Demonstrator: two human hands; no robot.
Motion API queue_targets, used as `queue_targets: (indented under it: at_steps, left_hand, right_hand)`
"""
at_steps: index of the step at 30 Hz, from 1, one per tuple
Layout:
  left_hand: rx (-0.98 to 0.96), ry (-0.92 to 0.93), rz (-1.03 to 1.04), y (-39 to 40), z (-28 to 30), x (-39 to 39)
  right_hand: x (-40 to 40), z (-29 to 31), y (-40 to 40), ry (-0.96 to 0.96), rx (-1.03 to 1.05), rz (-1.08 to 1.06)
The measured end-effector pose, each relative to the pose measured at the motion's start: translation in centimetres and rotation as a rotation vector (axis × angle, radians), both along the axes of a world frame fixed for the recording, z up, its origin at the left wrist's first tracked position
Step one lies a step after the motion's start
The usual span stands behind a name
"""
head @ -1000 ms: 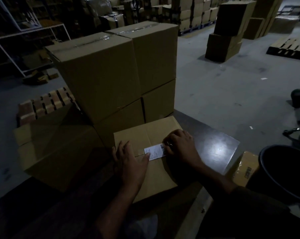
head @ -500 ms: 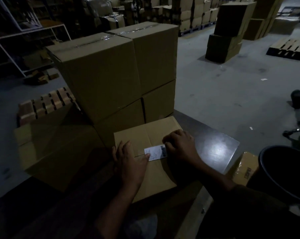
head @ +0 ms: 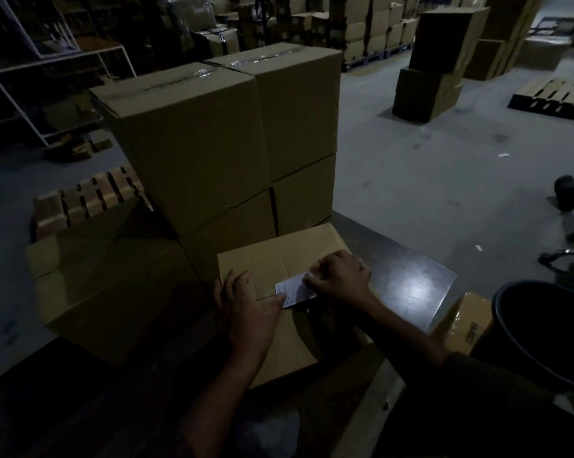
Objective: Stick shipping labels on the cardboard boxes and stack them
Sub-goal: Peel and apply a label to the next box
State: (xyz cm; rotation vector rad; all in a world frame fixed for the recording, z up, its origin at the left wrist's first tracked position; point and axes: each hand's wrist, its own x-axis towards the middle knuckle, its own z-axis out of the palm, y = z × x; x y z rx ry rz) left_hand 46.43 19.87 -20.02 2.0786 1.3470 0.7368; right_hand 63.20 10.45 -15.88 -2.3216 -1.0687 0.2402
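Lying flat, small white printed label [head: 295, 289], brown box [head: 279, 259]

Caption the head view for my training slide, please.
Both hands press a shipping label onto a cardboard box.

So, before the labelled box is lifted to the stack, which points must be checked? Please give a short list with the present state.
1. White shipping label lies on the flat brown cardboard box: ok.
2. Label fully pressed down: cannot tell; right hand covers its far end.
3. Left hand steadies the box: ok.
4. Hands free to lift: not ok.
5. Stack of tall taped cardboard boxes has a level top: ok.
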Motion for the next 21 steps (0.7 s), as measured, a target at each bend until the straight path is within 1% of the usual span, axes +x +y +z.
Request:
queue_targets:
  at_steps: [3,6,7,10,13,16,21]
  left_hand:
    - [-0.038,0.006,-0.010,0.0,0.3,-0.2]
    - [-0.048,0.006,-0.015,0.0,0.2,-0.4]
    - [-0.043,-0.006,-0.016,0.0,0.1,-0.5]
    - [-0.026,-0.017,-0.004,-0.1,0.0,-0.5]
    - [-0.029,-0.032,0.010,-0.2,0.2,-0.3]
    - [-0.013,-0.032,0.012,-0.2,0.1,-0.3]
    - [-0.006,-0.051,0.007,0.0,-0.1,-0.3]
  right_hand:
    - [-0.1,0.0,0.1,0.125,0.117,0.054]
    - [-0.8,-0.3,-0.2,0.324,0.254,0.107]
    - [-0.9,-0.2,-0.3,0.368,0.256,0.109]
    - [-0.8,-0.2,-0.5,0.398,0.251,0.118]
    - [-0.3,-0.1,-1.0,0.500,0.266,0.151]
    - [-0.3,0.3,-1.4,0.525,0.267,0.182]
    - [0.1,-0.1,-1.0,0.443,0.276,0.198]
